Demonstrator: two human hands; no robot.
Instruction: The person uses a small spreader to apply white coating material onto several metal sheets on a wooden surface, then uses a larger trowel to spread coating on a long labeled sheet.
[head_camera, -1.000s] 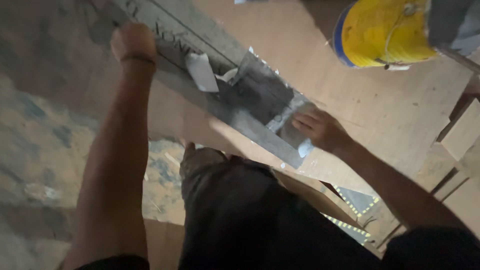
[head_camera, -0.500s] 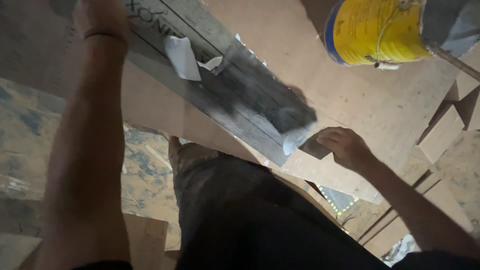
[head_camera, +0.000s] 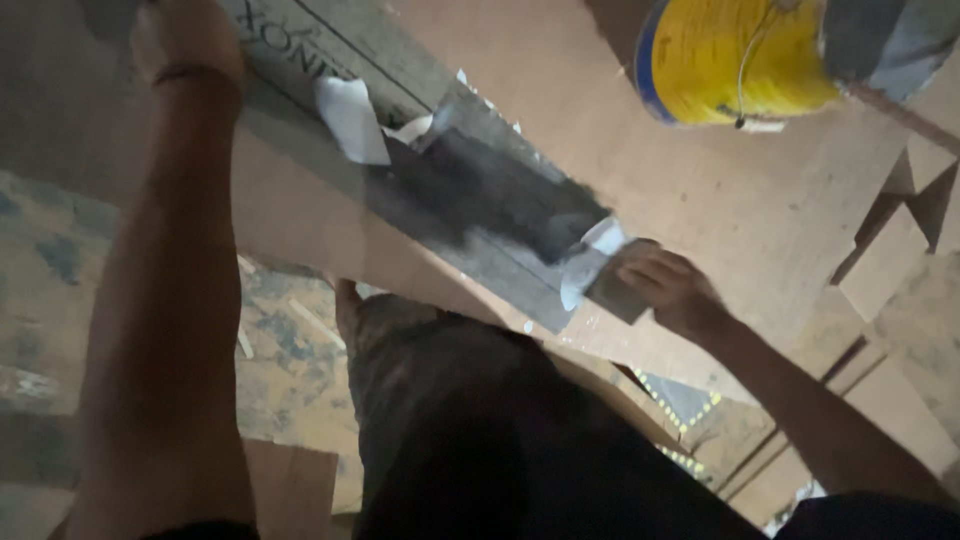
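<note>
A long grey plank (head_camera: 470, 190) runs slantwise from the top left down to the middle, above my knee in dark trousers (head_camera: 480, 420). Its near half is smeared dark and wet, and a torn white paper flap (head_camera: 350, 115) sticks up from it. My left hand (head_camera: 185, 40) grips the plank's far part at the top edge of the view, its fingers mostly hidden. At the plank's near end, my right hand (head_camera: 665, 285) is closed on a small flat scraper (head_camera: 608, 292), whose blade touches the plank beside a white scrap.
A yellow bucket (head_camera: 740, 55) with a wire handle stands at the top right. Brown board sheets (head_camera: 760, 220) cover the floor under the plank. Cut board pieces (head_camera: 890, 260) lie at the right. Rough stained floor (head_camera: 280, 350) shows at the lower left.
My right hand has drawn the scraper down to the plank's near end, and a dark wet smear now covers that half. The left hand has kept its hold.
</note>
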